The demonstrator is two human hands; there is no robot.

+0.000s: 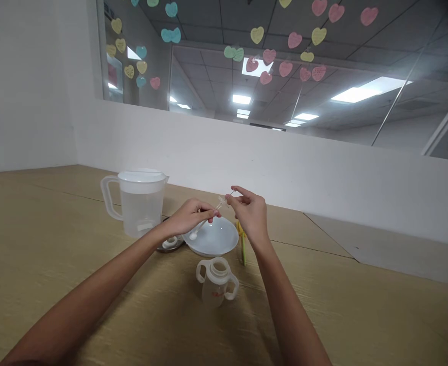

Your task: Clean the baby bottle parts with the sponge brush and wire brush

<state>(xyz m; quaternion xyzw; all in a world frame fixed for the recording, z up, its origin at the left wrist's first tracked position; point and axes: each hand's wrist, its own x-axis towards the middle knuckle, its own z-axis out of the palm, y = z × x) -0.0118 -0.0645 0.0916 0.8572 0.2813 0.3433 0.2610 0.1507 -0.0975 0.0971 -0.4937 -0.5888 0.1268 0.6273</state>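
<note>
Above the white bowl (212, 246), my left hand (195, 216) is closed on a thin translucent straw with a round white weight (193, 235) at its lower end. My right hand (248, 206) pinches a thin wire-like rod (233, 192) right at the straw's upper end, where a small clear piece (222, 202) shows. Whether the rod runs inside the straw is too small to tell. In front of the bowl stands a lidless two-handled baby bottle (214, 290), upright on the table.
A lidded clear pitcher (142, 206) stands at the left. Partly behind my left wrist lies a metal dish (176, 247) with a white ring-shaped part (168, 243). A yellow and green item (243, 246) is beside the bowl, partly covered by my right hand. A wall (216, 152) closes off the table's back.
</note>
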